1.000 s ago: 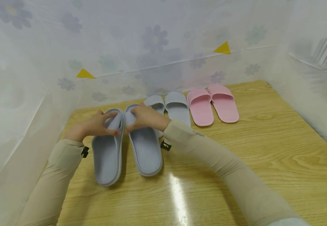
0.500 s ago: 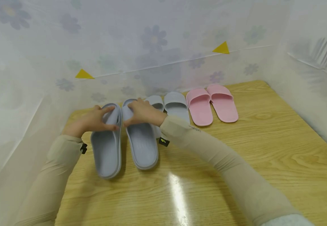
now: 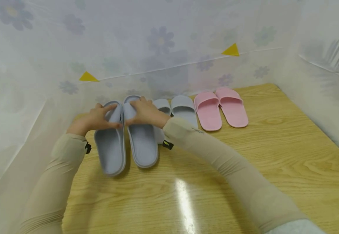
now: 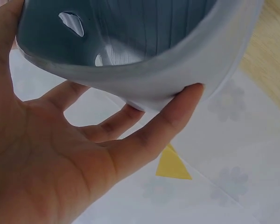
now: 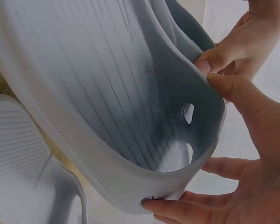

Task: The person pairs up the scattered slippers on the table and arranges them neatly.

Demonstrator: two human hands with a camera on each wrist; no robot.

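Two blue-grey slippers lie side by side at the table's back left. My left hand grips the strap of the left slipper, thumb on the inner side; the left wrist view shows my fingers curled under that strap. My right hand grips the strap of the right slipper. In the right wrist view my thumb and fingers pinch the strap over the ribbed footbed.
A light grey pair of slippers sits right of my right hand, partly hidden by my forearm. A pink pair lies further right. A translucent flowered curtain walls the wooden table at back and sides.
Both hands have slid the blue-grey pair away from me toward the back curtain, keeping their grip on the straps. The other pairs have not moved.
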